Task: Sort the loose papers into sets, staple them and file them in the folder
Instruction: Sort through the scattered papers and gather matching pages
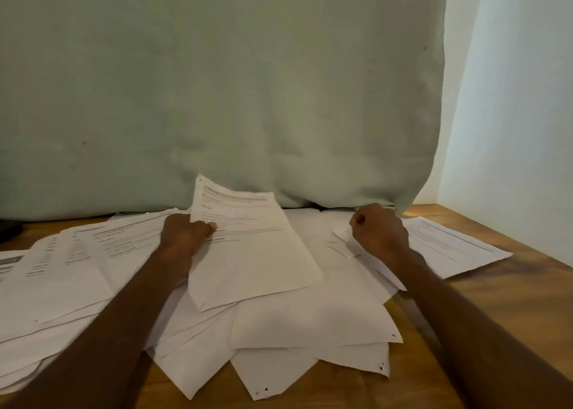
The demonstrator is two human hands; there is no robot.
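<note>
Loose white papers [304, 321] lie spread and overlapping across the wooden table [508, 297]; some show printed text, others lie blank side up. My left hand [186, 235] pinches the left edge of a printed sheet [248, 247], whose far end is lifted off the pile. My right hand [379, 231] is curled over the pile further right, and its fingers grip the lifted corner of another sheet [342, 236]. More printed pages [449, 244] lie to the right of that hand. No stapler or folder is in view.
A pale green cloth [217, 98] hangs down behind the table's back edge. A light wall [511, 98] stands at the right. A dark object [9, 228] shows at the far left edge. Bare wood shows at the right and near side.
</note>
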